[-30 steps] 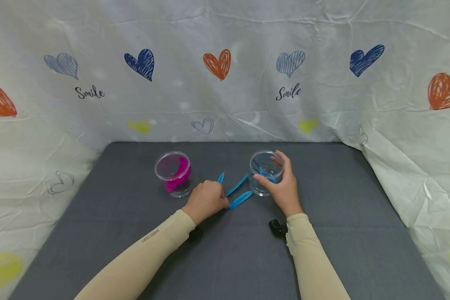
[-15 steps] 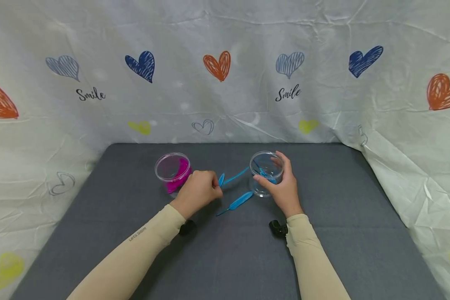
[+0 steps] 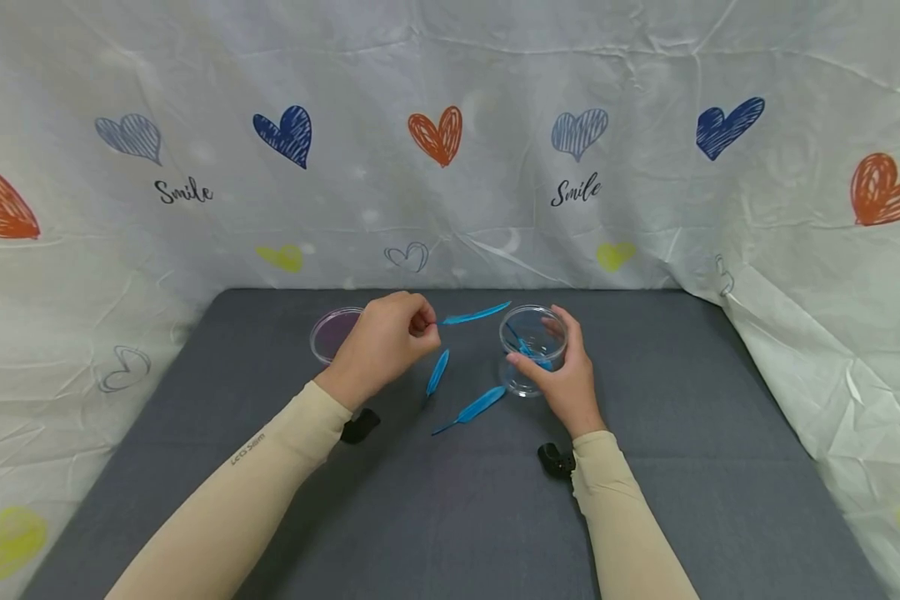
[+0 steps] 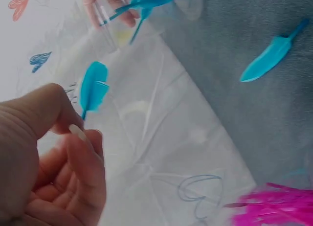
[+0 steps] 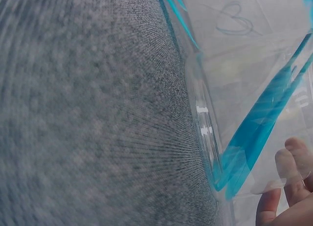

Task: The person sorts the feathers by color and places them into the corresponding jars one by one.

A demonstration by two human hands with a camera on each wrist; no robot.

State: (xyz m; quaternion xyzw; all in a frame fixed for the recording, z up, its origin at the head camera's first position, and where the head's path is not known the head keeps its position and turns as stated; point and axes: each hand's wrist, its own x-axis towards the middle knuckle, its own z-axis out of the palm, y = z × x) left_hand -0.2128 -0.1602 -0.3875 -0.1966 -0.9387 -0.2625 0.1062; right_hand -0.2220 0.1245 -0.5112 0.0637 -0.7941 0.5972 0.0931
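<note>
My left hand pinches a blue feather by its quill between thumb and fingertip, raised with its tip towards the clear cup on the right. That feather points away from the fingertips in the left wrist view. My right hand grips the side of the clear plastic cup, which stands upright on the table. Blue feathers lean inside this cup. On the table between the hands lie two loose blue feathers, one short-looking feather and one angled feather close to the cup's base.
A second clear cup stands behind my left hand, largely hidden by it. Magenta feathers show at the lower right of the left wrist view. Dark grey cloth covers the table; a white printed curtain hangs behind.
My left hand has picked a blue feather off the table and raised it up and away, in front of the magenta-filled cup. My right hand and its cup have stayed in place.
</note>
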